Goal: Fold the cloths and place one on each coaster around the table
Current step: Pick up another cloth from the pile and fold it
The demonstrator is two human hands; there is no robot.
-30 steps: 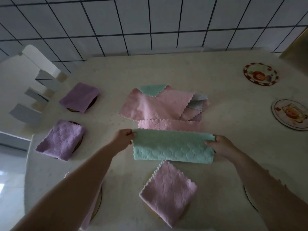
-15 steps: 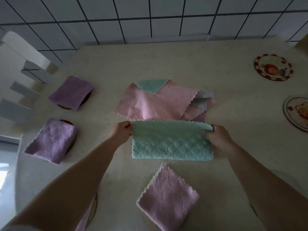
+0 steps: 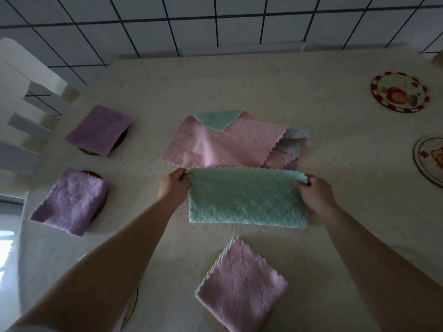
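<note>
A green cloth (image 3: 247, 198) lies folded in half as a wide strip at the table's middle. My left hand (image 3: 173, 185) pinches its far left corner and my right hand (image 3: 312, 191) pinches its far right corner. Behind it sits a loose pile of cloths (image 3: 227, 142), pink on top with green and grey corners showing. A folded pink cloth (image 3: 241, 289) covers a coaster near me. Two folded purple cloths (image 3: 98, 129) (image 3: 69, 202) rest on coasters at the left. Two bare picture coasters (image 3: 399, 92) (image 3: 431, 159) lie at the right.
A white slatted chair back (image 3: 28, 111) stands off the table's left edge. A tiled wall (image 3: 215, 22) runs behind the table. Another coaster's rim (image 3: 133, 305) peeks out under my left arm. The cream tablecloth (image 3: 335, 130) covers the table.
The camera tilted down a little. Both hands carried the green cloth's upper edge away from me, so the folded strip now lies wider and flatter on the table.
</note>
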